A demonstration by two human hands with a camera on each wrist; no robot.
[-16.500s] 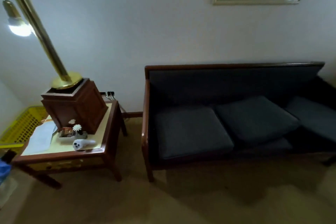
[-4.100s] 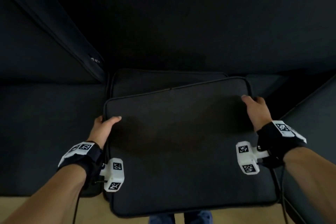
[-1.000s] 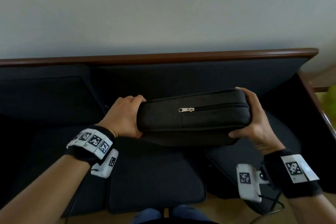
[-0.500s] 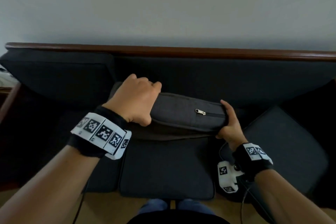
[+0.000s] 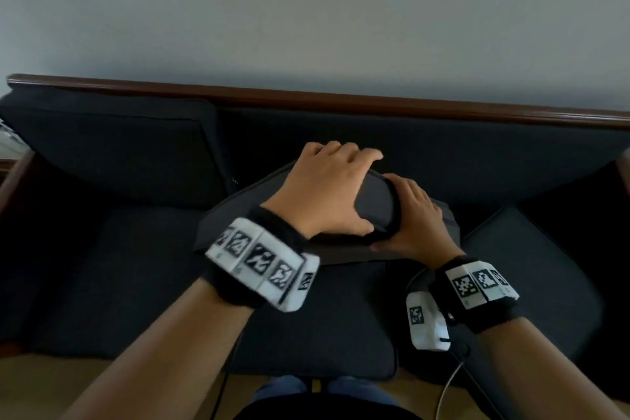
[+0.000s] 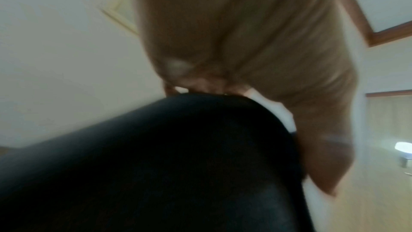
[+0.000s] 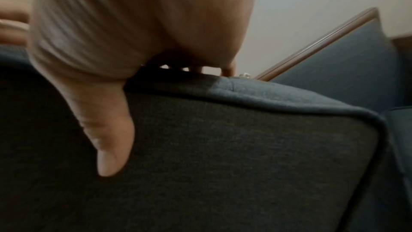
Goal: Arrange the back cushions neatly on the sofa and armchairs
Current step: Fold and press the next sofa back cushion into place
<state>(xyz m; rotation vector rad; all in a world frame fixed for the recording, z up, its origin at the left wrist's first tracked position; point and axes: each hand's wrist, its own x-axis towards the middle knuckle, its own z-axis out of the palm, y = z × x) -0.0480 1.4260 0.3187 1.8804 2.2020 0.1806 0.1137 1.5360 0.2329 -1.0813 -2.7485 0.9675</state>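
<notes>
Left hand (image 5: 327,187): fingers curled over the cushion's (image 5: 375,204) top edge, grasping it.
Right hand (image 5: 414,218): thumb on the front face, fingers over the edge, gripping it.
Cushion: tilted at mid-sofa (image 5: 341,102), against the backrest.

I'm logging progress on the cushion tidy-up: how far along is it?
Done: one back cushion stands against the sofa back at left. In hand: left hand and right hand grip the middle cushion. Left: seating it; another cushion lies flat at right.
</notes>
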